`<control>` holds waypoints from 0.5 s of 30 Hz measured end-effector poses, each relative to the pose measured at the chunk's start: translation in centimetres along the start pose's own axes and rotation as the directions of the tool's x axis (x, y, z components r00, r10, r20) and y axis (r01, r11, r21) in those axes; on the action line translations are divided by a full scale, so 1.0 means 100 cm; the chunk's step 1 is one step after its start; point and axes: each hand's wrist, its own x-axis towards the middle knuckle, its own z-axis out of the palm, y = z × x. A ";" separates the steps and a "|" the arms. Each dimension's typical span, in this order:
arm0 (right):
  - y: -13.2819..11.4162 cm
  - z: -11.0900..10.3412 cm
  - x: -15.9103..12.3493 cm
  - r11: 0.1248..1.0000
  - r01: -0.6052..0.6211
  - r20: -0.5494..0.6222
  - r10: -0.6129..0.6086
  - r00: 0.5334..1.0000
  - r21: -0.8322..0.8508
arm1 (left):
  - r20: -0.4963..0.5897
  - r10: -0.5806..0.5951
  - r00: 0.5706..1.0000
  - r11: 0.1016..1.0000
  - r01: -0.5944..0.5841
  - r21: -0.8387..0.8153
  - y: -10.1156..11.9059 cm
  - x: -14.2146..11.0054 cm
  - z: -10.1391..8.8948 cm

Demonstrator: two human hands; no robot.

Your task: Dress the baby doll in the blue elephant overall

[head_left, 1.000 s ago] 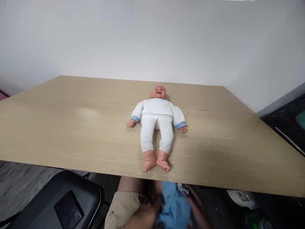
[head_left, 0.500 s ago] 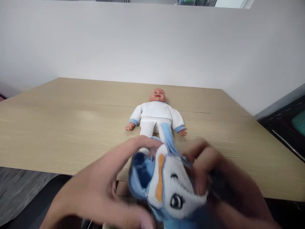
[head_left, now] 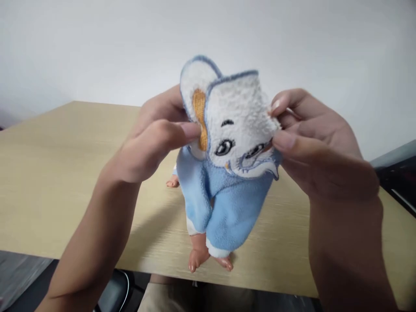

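Observation:
A soft light-blue fleece doll garment (head_left: 238,195) with a white embroidered elephant face, an ear and an orange patch hangs upright in front of me. My left hand (head_left: 156,134) pinches its ear side, the thumb lying across the orange patch. Thumb and fingers of my right hand (head_left: 321,143) grip the opposite edge of the white face. Behind the garment lies the baby doll; only its feet (head_left: 198,253) and one small hand (head_left: 173,181) show. The doll's head and body are hidden by the cloth.
The doll lies on a light wooden table (head_left: 39,182) set against a pale wall (head_left: 97,47). A dark object (head_left: 399,177) is beyond the table's right edge. Below the near edge are a dark chair (head_left: 113,290) and my lap (head_left: 169,297).
Both hands have lifted the garment from low over the table edge and turned its face upright. It now covers most of the doll, which was in plain view before.

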 end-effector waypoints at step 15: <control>0.019 -0.031 0.022 0.886 0.232 0.276 -0.125 0.953 -0.401 | -0.010 0.285 0.958 0.949 -0.284 -0.139 -0.031 0.026 0.006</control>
